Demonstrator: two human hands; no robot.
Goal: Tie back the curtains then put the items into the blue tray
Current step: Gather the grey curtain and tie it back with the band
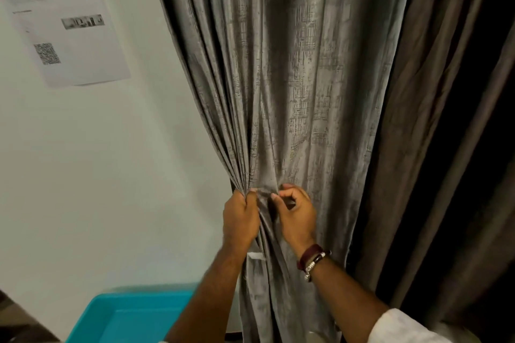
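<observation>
Against the pale wall, the grey, sheened fabric curtain (278,78) hung with its long axis vertical, its folds drawn to a waist at the left edge. The left hand (241,217) was clenched round that gathered bunch, while the right hand (296,214), just beside it on the curtain side, had its fingers (281,198) curled and pinching a fold. No tie-back could be made out, so the coming wrap would likely depend on the right hand, nearer the loose cloth. Below and left of both hands lay the turquoise-blue plastic tray (92,323), holding nothing visible.
</observation>
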